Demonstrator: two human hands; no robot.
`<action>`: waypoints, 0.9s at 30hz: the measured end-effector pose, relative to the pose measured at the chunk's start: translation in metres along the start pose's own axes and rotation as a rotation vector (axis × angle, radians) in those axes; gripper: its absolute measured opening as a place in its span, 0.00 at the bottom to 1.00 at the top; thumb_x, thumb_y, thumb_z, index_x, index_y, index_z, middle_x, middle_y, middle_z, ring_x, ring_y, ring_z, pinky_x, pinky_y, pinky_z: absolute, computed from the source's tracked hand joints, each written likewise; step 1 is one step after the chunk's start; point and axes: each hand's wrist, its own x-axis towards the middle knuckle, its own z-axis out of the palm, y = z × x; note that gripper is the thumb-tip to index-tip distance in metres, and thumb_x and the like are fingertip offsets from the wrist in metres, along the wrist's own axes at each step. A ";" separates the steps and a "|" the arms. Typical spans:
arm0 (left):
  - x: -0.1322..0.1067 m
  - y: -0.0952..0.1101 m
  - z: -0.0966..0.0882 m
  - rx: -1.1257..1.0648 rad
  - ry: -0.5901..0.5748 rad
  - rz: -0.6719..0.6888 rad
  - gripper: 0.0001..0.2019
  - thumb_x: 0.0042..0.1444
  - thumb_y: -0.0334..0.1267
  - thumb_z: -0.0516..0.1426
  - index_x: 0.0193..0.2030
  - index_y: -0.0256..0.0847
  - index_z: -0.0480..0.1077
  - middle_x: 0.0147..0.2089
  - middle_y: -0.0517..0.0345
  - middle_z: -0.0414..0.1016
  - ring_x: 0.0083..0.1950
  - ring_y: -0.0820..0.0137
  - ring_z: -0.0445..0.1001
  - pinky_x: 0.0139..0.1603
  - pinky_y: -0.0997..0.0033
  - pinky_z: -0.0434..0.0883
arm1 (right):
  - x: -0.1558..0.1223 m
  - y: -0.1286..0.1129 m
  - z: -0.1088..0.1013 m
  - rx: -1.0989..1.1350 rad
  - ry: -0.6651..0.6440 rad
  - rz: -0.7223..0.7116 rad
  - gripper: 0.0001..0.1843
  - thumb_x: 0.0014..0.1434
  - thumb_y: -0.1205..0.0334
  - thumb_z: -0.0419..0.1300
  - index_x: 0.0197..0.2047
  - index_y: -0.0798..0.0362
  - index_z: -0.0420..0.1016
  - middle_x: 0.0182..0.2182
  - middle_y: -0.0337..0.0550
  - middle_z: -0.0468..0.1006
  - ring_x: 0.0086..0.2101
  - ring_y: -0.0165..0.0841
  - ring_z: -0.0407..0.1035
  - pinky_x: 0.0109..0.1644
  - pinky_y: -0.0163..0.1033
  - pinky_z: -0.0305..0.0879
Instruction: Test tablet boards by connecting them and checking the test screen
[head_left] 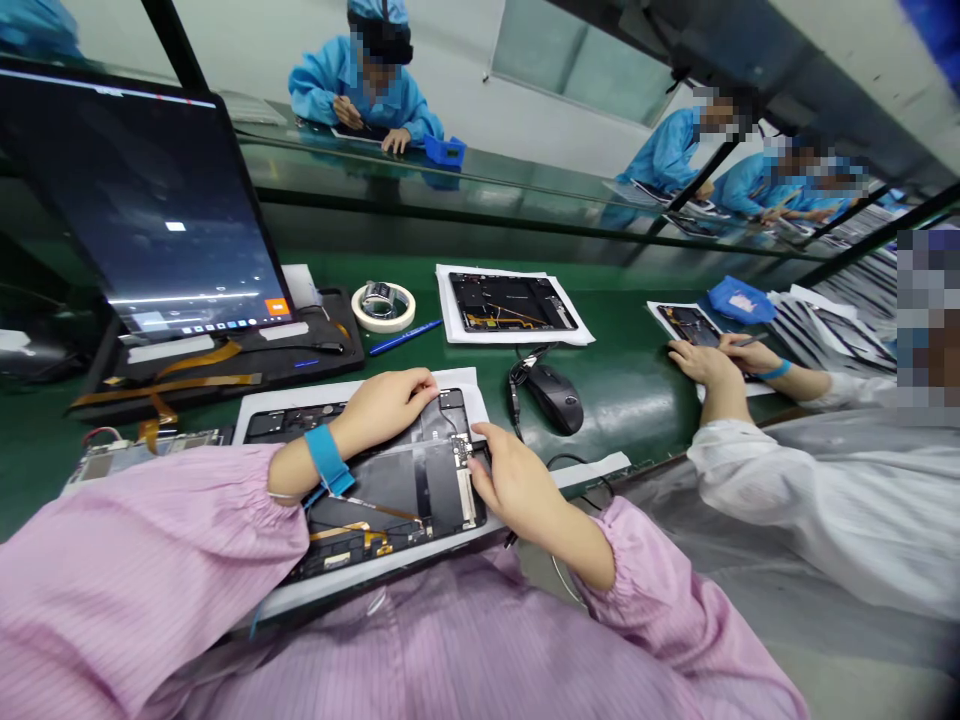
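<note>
Black plastic and grey foil fill the inside of the opened tablet [390, 490], which lies back-up on a white paper sheet [251, 415] at the lower middle of the frame, against the person's lap.

The right hand [514, 480] clamps the tablet's right edge. Its thumb lies on top beside the white connector strip [465, 480] and its fingers are hidden underneath. The left hand [386, 405] sits knuckles-up on the upper part of the tablet, fingers curled together with the tips down near the top edge. Whether they pinch anything small there I cannot tell.

To my eye this is press-and-seat work. It goes best with the right hand only steadying the frame, and the left fingertips pressing straight down without dragging across the thin orange flex cable [352, 530].

The left forearm crosses in from the lower left in a pink striped sleeve [135, 560], with a blue wrist strap [328, 458] above the bent wrist. The right forearm comes up from the lower middle.

Further out on the green bench top [630, 380]:
- a black computer mouse [555, 397] right of centre
- a white tape roll [383, 305] and a blue pen [405, 337] above
- a second opened device on white paper [510, 303]
- a large dark screen [150, 210] at upper left

At the right edge, a co-worker's hands [705, 360] rest on another device.
</note>
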 end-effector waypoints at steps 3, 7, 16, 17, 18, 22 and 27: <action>0.000 -0.002 0.001 -0.002 -0.008 0.004 0.14 0.61 0.46 0.48 0.37 0.44 0.71 0.36 0.57 0.77 0.37 0.61 0.73 0.33 0.67 0.62 | 0.001 0.021 -0.021 0.082 0.094 -0.025 0.21 0.65 0.57 0.50 0.58 0.57 0.60 0.37 0.49 0.75 0.37 0.37 0.70 0.43 0.45 0.69; 0.000 -0.002 0.001 0.007 -0.015 0.002 0.14 0.62 0.47 0.47 0.37 0.45 0.70 0.37 0.58 0.77 0.38 0.61 0.73 0.33 0.67 0.62 | 0.007 0.074 -0.043 -0.017 0.540 0.098 0.14 0.63 0.60 0.52 0.50 0.55 0.67 0.47 0.53 0.72 0.49 0.40 0.66 0.56 0.50 0.63; -0.001 -0.004 0.002 0.002 -0.025 0.013 0.12 0.63 0.45 0.48 0.37 0.44 0.69 0.36 0.58 0.77 0.37 0.61 0.73 0.34 0.67 0.62 | 0.009 0.116 -0.024 -0.121 0.527 0.220 0.25 0.56 0.62 0.55 0.56 0.60 0.61 0.58 0.60 0.61 0.58 0.44 0.58 0.61 0.52 0.60; -0.002 -0.004 0.002 0.001 -0.016 0.017 0.12 0.64 0.44 0.48 0.37 0.44 0.70 0.36 0.58 0.77 0.38 0.61 0.73 0.34 0.67 0.63 | 0.009 0.116 -0.024 -0.122 0.510 0.208 0.25 0.56 0.61 0.55 0.56 0.60 0.60 0.58 0.61 0.61 0.58 0.44 0.58 0.61 0.52 0.60; -0.002 -0.003 0.002 -0.004 -0.005 0.021 0.12 0.64 0.44 0.48 0.37 0.43 0.70 0.37 0.57 0.77 0.38 0.61 0.74 0.35 0.67 0.63 | 0.009 0.116 -0.024 -0.124 0.492 0.186 0.25 0.57 0.60 0.54 0.57 0.60 0.60 0.59 0.61 0.61 0.58 0.44 0.58 0.61 0.51 0.60; -0.003 0.002 0.002 -0.017 0.031 0.037 0.10 0.64 0.41 0.51 0.38 0.42 0.71 0.38 0.58 0.78 0.40 0.63 0.75 0.37 0.69 0.65 | 0.010 0.124 -0.024 -0.152 0.493 0.104 0.27 0.57 0.54 0.55 0.57 0.59 0.61 0.56 0.59 0.65 0.56 0.45 0.62 0.61 0.53 0.60; 0.006 -0.001 0.002 0.058 0.050 0.011 0.08 0.63 0.41 0.53 0.40 0.45 0.73 0.38 0.61 0.79 0.39 0.64 0.75 0.34 0.70 0.64 | 0.019 0.142 -0.019 -0.181 0.526 0.044 0.31 0.59 0.48 0.52 0.59 0.59 0.59 0.55 0.58 0.67 0.53 0.47 0.64 0.59 0.52 0.61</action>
